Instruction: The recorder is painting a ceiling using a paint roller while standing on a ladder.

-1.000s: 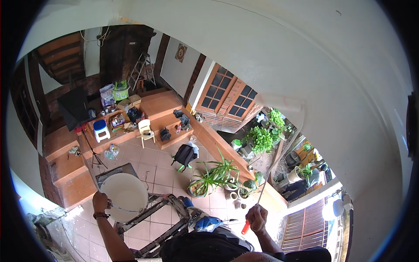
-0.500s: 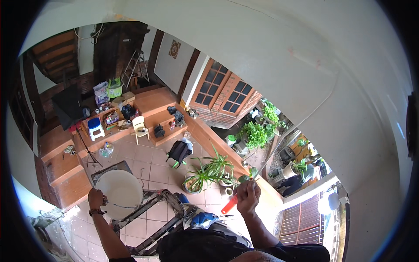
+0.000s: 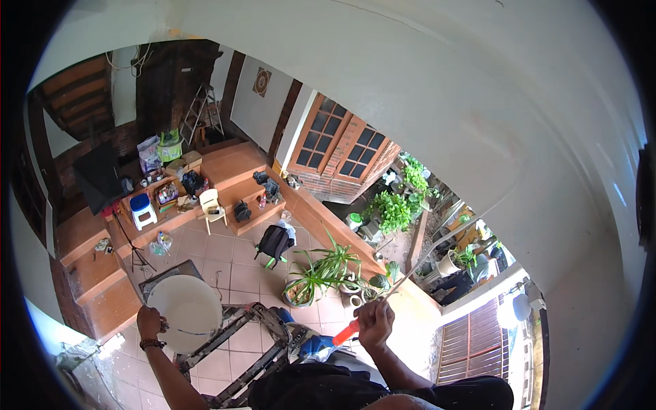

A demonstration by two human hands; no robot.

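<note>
My left hand (image 3: 149, 322) is closed on the near-left rim of a white bucket (image 3: 179, 301), whose thin wire handle crosses its front. Pale material shows inside the bucket. Gripped in my right hand (image 3: 375, 322) is a tool with a red handle (image 3: 346, 333) and a long, thin grey shaft (image 3: 430, 251). The handle sticks out below the fist, while the shaft slants up and right toward the pale ceiling (image 3: 410, 82). I cannot make out the tool's far end.
A dark, stained metal frame (image 3: 236, 331) stands beside the bucket, with a blue-and-white motorbike (image 3: 318, 345) next to it. Below are potted plants (image 3: 328, 270), a black backpack (image 3: 275, 240), a cream chair (image 3: 212, 207), a blue-topped stool (image 3: 141, 210) and tiled steps (image 3: 236, 164).
My right hand has moved slightly left and down with the red-handled tool, and the shaft has swung lower. My left hand stays on the bucket. The whole view has shifted a little.
</note>
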